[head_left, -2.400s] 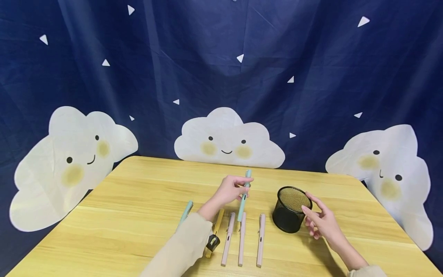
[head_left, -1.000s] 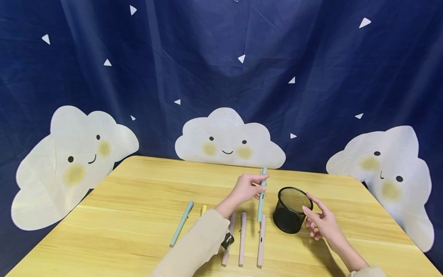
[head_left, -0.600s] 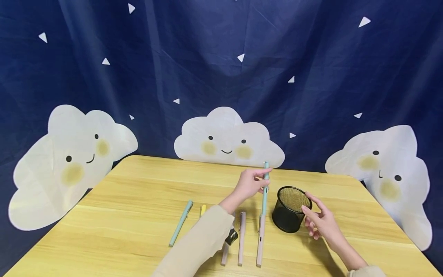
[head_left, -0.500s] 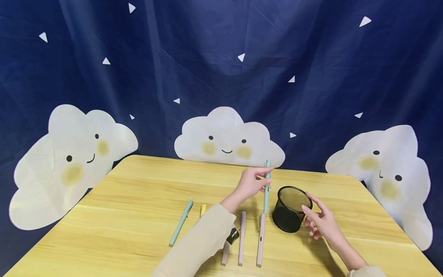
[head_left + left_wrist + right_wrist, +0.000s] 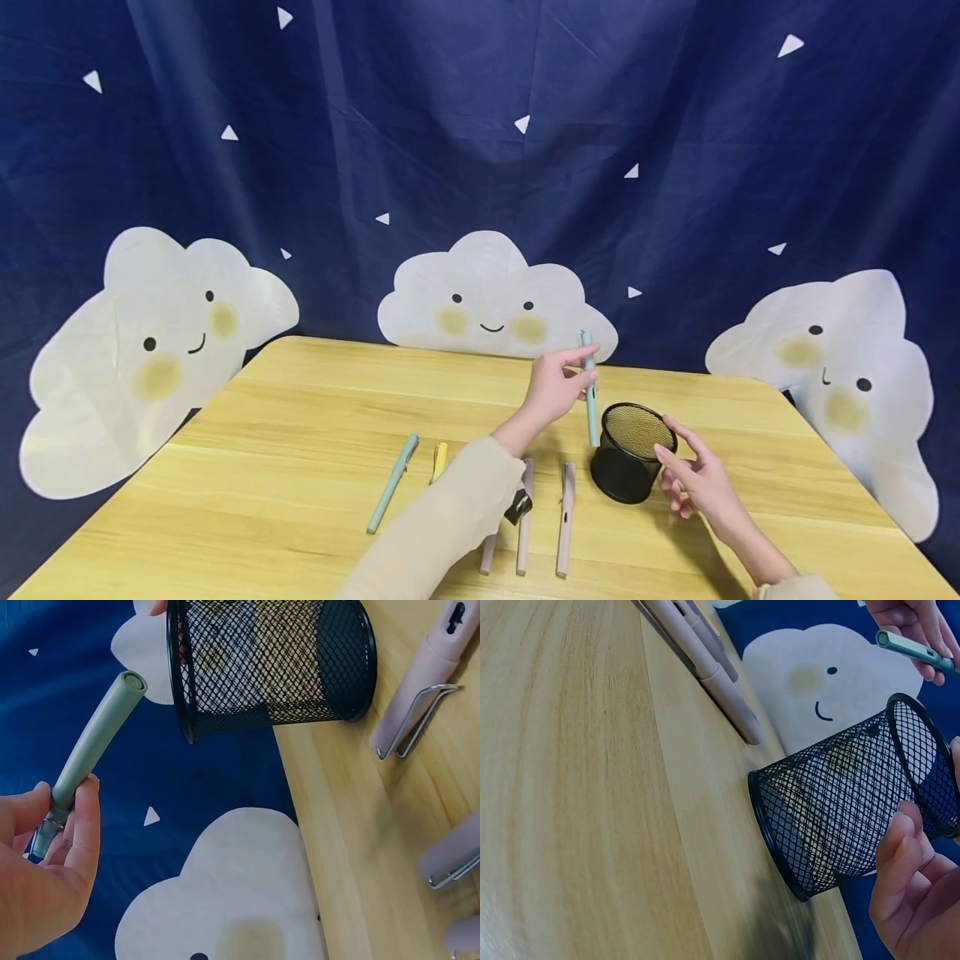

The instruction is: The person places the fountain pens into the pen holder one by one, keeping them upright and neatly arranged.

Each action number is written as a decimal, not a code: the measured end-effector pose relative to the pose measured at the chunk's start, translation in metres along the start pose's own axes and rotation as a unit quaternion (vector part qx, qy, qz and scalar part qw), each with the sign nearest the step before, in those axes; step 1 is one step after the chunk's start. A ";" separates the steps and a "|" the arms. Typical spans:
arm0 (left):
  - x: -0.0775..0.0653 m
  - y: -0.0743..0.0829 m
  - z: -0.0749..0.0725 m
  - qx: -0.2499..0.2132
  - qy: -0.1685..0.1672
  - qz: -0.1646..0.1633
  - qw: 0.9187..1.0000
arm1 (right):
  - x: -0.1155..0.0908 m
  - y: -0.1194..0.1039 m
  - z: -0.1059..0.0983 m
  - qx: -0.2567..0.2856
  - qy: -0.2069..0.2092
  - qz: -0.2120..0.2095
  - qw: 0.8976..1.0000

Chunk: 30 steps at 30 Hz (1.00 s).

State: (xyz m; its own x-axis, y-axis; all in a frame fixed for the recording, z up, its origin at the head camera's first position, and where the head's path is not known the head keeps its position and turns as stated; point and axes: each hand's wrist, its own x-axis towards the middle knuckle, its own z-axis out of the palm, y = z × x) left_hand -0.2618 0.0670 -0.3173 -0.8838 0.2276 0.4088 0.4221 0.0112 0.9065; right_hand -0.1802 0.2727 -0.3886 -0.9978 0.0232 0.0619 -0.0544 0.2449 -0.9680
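My left hand (image 5: 553,388) pinches a mint-green capped pen (image 5: 592,417) near its clip end, thumb on one side and fingers on the other. The pen stands nearly upright, its lower end just left of the rim of a black mesh pen holder (image 5: 624,477). In the left wrist view the pen's free end (image 5: 101,727) points toward the holder's open mouth. My right hand (image 5: 701,477) holds the holder at its right side, thumb and index finger at the rim. The right wrist view shows curled fingers (image 5: 900,862) against the mesh wall (image 5: 825,802).
On the wooden table (image 5: 300,417) lie another mint-green pen (image 5: 392,485), a yellow pen (image 5: 440,457) partly under the left sleeve, and three pale pink pens, one of them the rightmost pink pen (image 5: 566,521). A dark blue cloud-print curtain (image 5: 480,150) hangs behind.
My left hand has carried the mint-green pen rightward and upward, from above the pink pens to beside the holder's rim. The right hand and the holder have stayed in place.
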 end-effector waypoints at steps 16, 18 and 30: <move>0.006 0.003 0.011 -0.028 0.037 0.023 0.999 | 0.001 0.002 0.000 0.007 -0.005 -0.008 1.000; 0.006 0.004 0.013 -0.027 0.043 0.028 0.998 | 0.001 0.002 -0.001 0.009 -0.008 -0.011 1.000; 0.007 0.006 0.028 -0.006 0.049 0.032 0.998 | 0.000 0.002 -0.001 0.006 -0.006 -0.009 1.000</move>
State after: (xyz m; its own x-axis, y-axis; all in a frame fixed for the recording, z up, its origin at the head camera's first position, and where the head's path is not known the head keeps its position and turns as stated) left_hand -0.2596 0.0957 -0.3117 -0.8707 0.1320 0.4738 0.4765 -0.0125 0.8791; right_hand -0.1806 0.2737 -0.3900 -0.9971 0.0068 0.0755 -0.0718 0.2335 -0.9697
